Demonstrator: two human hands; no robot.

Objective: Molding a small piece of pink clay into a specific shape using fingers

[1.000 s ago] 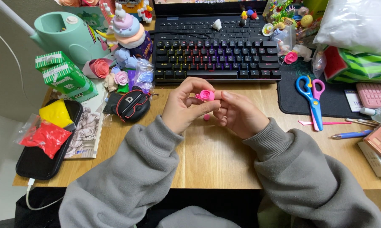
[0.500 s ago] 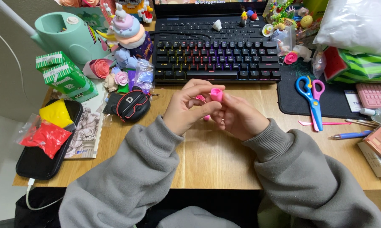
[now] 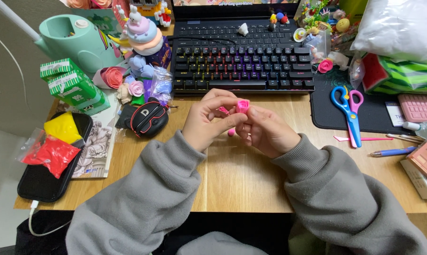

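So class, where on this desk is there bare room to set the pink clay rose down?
Bare wood lies between the sleeves, below the left hand and right hand holding the pink clay rose. A strip lies between keyboard and hands. Crowded: left side by the green boxes, right by the scissors.

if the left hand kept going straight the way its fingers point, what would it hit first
The left hand points right, so first the pink clay rose it pinches, then likely the right hand just behind.
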